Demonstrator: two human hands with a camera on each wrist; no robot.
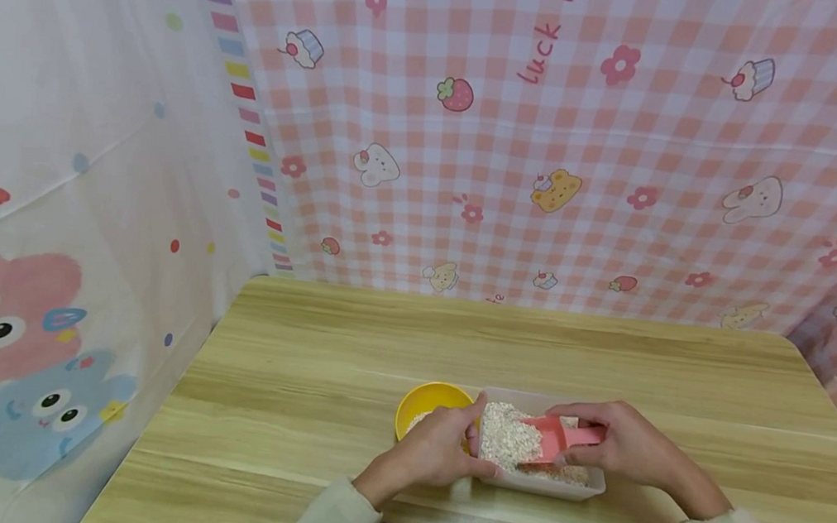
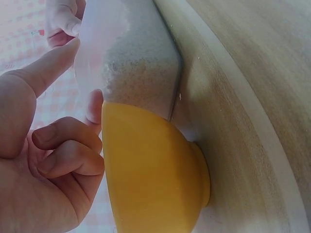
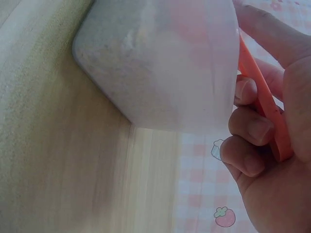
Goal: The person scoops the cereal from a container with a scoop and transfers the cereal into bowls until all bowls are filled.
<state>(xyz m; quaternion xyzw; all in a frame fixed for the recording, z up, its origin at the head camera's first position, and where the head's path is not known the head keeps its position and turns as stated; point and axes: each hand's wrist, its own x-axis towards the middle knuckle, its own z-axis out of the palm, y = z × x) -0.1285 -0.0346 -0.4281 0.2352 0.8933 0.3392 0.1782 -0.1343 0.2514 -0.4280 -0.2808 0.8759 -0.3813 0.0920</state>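
A translucent plastic container (image 1: 541, 482) holds pale flakes that look like oats (image 1: 508, 437), heaped toward its left end. My left hand (image 1: 432, 447) grips that left end, its thumb and a finger on the rim. In the left wrist view its other fingers curl close beside a yellow bowl (image 2: 150, 170). My right hand (image 1: 623, 441) holds a pink scoop (image 1: 552, 439) by its handle (image 3: 265, 99), with the scoop's front edge in the flakes. Some flakes lie inside the bowl, which stands left of the container, partly hidden behind my left hand.
The wood-grain table (image 1: 321, 353) carries the bowl and container near its front. A pink checked cloth (image 1: 414, 145) hangs behind the table, and a white printed cloth (image 1: 124, 211) hangs at its left. A few stray flakes lie near the container.
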